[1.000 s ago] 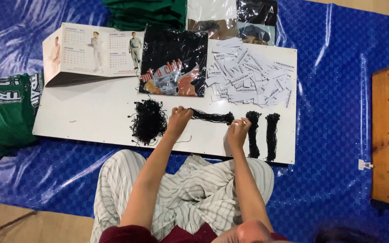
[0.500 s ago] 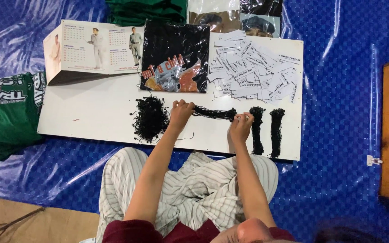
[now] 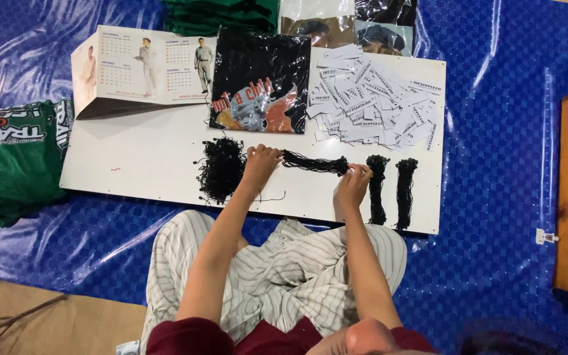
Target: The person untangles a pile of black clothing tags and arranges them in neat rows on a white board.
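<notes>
Two hands, left hand (image 3: 261,164) and right hand (image 3: 353,185), still stretch a black string bundle (image 3: 315,164) over the white desk (image 3: 152,154), fingers pinched shut on its ends, barely shifted since earlier.

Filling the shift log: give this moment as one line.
left hand and right hand: hold black string bundle | surface: white board | beside: loose string pile, paper tags

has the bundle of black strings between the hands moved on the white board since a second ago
No. The bundle of black strings still lies stretched between the loose pile and the two upright bundles.
</notes>
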